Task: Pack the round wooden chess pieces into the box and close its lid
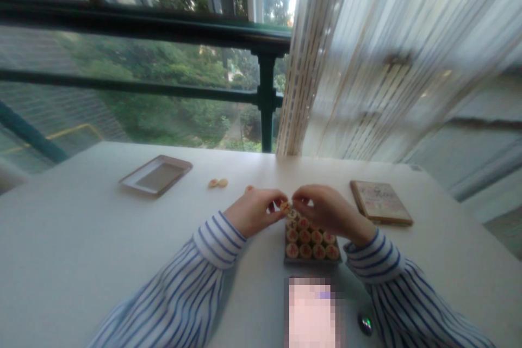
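My left hand (256,211) pinches a round wooden xiangqi piece (285,206) with a red mark, between thumb and fingertips. Close beside it, my right hand (328,209) has its thumb and fingers drawn together; whatever they grip is too small to make out. Both hands hover over the far end of a dark box (312,262), where several xiangqi pieces (304,236) lie in rows, most showing red characters. My right hand hides part of those rows. Behind my left hand, another piece (249,188) is partly covered.
Two loose pieces (217,183) lie farther left on the white table (101,234). Beyond them is a shallow rectangular tray (157,175). At right sits a flat printed box (381,202). A blurred-out rectangle (312,312) and a small shiny dark object (365,324) are near me.
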`<state>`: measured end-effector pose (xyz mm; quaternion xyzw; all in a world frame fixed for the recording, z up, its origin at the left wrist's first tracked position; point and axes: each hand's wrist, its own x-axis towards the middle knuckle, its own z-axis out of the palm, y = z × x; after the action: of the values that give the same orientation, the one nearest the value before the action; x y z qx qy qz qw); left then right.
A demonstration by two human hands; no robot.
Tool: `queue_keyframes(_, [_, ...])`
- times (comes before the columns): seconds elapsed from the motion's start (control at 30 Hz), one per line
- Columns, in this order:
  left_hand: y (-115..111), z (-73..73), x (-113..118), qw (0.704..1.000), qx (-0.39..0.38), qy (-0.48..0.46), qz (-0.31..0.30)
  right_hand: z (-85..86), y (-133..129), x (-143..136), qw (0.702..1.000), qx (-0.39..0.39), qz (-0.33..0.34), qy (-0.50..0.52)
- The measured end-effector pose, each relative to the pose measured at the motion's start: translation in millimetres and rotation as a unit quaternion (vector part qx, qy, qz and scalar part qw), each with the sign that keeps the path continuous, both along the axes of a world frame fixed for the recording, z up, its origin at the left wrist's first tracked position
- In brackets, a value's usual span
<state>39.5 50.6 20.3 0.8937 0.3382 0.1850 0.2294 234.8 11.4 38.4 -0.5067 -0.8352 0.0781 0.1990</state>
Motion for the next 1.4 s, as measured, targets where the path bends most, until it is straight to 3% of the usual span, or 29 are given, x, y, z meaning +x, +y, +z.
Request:
queue_keyframes(0.63, [1,0.5,2,0.998,-0.017,-0.064,0.018,-5.0,2,-3,0.981,-0.061,0.020,0.181])
queue_keyframes(1.07, [3,-4.4,8,0.969,-0.157,-0.177,0.064,-6.1,5,-4,0.968,-0.042,-0.013,0.247])
queue_keyframes(1.4, [1,1.1,12,0.943,-0.226,-0.229,0.083,-7.3,5,-6,0.962,-0.051,-0.024,0.268])
